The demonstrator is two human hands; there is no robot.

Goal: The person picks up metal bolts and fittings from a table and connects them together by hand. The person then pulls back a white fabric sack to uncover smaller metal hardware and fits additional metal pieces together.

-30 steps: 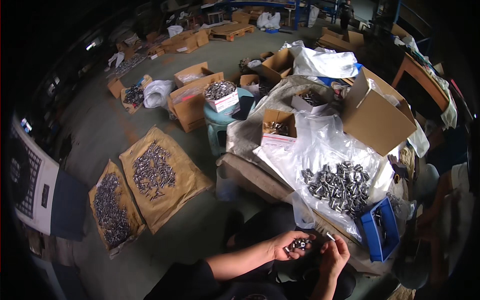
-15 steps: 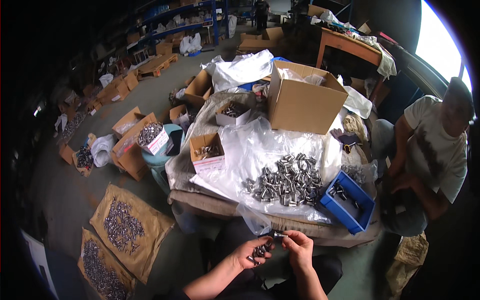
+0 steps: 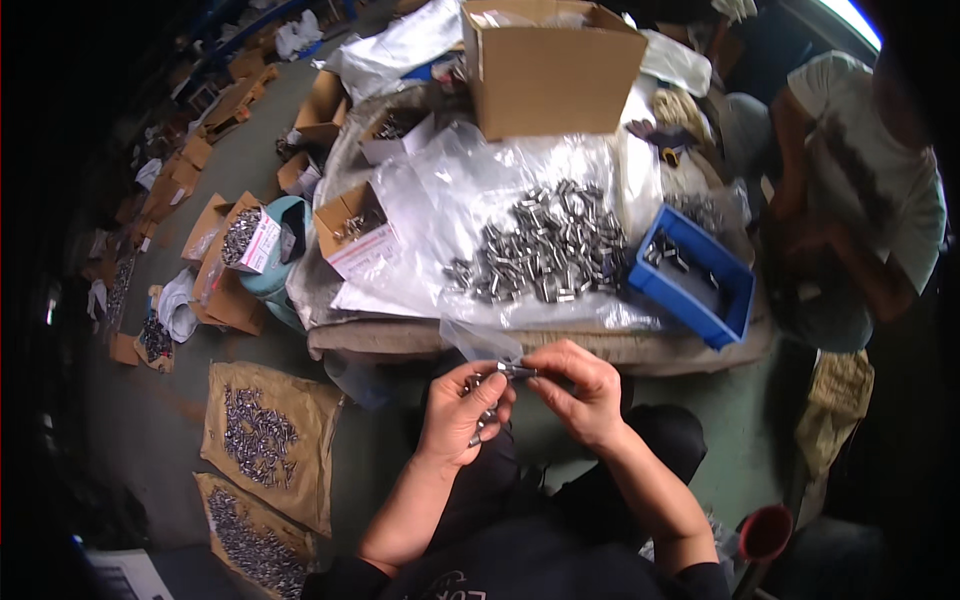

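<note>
My left hand (image 3: 455, 415) is curled around several small shiny metal parts, some showing between its fingers. One cylindrical metal part (image 3: 513, 370) lies between my hands. The fingertips of my right hand (image 3: 585, 395) pinch its right end, and its left end meets my left thumb and finger. Just beyond my hands, a pile of similar metal parts (image 3: 550, 245) covers clear plastic sheeting (image 3: 430, 210) on a cloth-draped work surface (image 3: 390, 340). To the right of the pile, a blue plastic bin (image 3: 700, 290) sits tilted, with a few parts inside.
A big cardboard box (image 3: 555, 80) stands behind the pile. At left are a small carton of parts (image 3: 355, 240) and a filled box (image 3: 250, 240) on a teal stool (image 3: 290, 290). Sacking with parts (image 3: 315, 480) lies on the floor. Another person (image 3: 860, 190) sits at right.
The view has tilted downward, so the surface sits higher in the picture and more of my arms shows. My hands have drawn together, the pinched part now touching the left fingers.
</note>
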